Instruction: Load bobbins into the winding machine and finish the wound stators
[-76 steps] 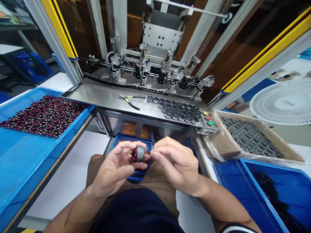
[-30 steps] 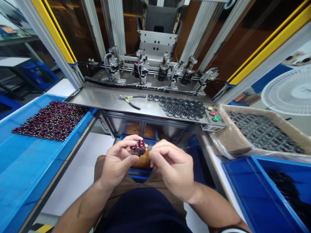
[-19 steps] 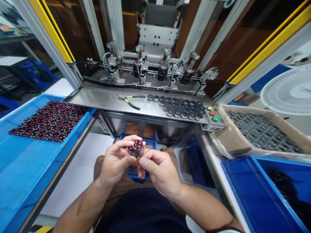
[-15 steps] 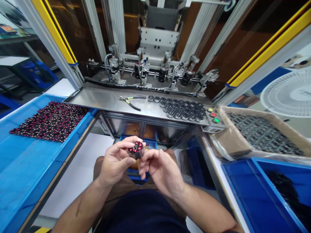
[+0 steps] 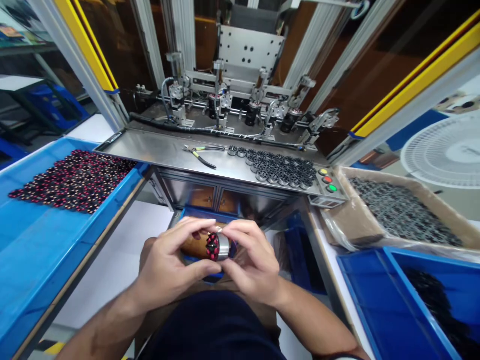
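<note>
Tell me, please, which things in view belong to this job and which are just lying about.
Job in hand:
round part, between left hand and right hand
probably red-flecked parts in the left tray
perhaps the rings on the shelf

Apparently not part of it:
pliers
fan

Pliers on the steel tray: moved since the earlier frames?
No. The pliers lie where they did on the steel tray, upper handle's end still just left of the leftmost ring-shaped part.
</note>
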### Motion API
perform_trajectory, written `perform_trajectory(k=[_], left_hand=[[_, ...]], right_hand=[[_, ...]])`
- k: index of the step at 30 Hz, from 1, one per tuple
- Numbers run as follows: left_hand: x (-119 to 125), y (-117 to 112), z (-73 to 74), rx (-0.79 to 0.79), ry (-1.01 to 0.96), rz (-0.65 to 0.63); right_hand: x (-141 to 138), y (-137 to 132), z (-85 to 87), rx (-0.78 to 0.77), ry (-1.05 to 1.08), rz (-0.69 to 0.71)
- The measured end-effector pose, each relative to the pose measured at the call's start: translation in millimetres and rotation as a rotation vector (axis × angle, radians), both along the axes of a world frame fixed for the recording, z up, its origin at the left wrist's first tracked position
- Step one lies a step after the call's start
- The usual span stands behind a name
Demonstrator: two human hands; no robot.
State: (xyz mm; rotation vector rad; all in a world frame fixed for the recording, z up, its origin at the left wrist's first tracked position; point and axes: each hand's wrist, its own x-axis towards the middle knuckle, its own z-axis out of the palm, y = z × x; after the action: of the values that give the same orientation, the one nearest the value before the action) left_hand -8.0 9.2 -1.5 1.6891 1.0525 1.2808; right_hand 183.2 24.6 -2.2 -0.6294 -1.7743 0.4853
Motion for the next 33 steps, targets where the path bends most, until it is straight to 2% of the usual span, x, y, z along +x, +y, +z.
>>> perform_trajectory(k=[4,11,14,18,20,22,26,29,33], left_hand=[[8.3,-2.3,5.5,0.042,0.022,-0.063],[7.9,-0.6,7.2,0.135,0.125,0.019],[8.5,-2.3,5.1,0.054,0.045,-0.013],[13.4,-4.2,2.5,-0.194,-0.23,-0.142],[15.3,-4.7,1.9,-0.22,-0.301,-0.178],[14.9,-5.0,2.2,-0.125,-0.234,-0.131],[6.9,-5.0,6.5,0.227,0.16,0.017],[1.2,-5.3,11.3,0.42,0.36,0.031],[-1.9,-6.3,14.4,0.488,0.43,-0.048]], right_hand=[[2.6,-1.9,2.8,0.045,-0.034,-0.011],[10.5,-4.4,10.3,-0.002,0.047,0.062],[10.7,-5.3,13.9,-0.12,0.081,0.08],[7.5,-7.1,19.4,-0.356,0.143,0.082],[7.4,-7.0,19.4,-0.412,0.14,0.097],[11.3,-5.2,16.7,-0.46,0.134,0.114],[30.6,3.7,14.1,-0.551,0.13,0.099],[38.5,8.2,25.3,-0.429,0.022,0.126],[27.0,9.0,47.9,-0.24,-0.281,0.224]])
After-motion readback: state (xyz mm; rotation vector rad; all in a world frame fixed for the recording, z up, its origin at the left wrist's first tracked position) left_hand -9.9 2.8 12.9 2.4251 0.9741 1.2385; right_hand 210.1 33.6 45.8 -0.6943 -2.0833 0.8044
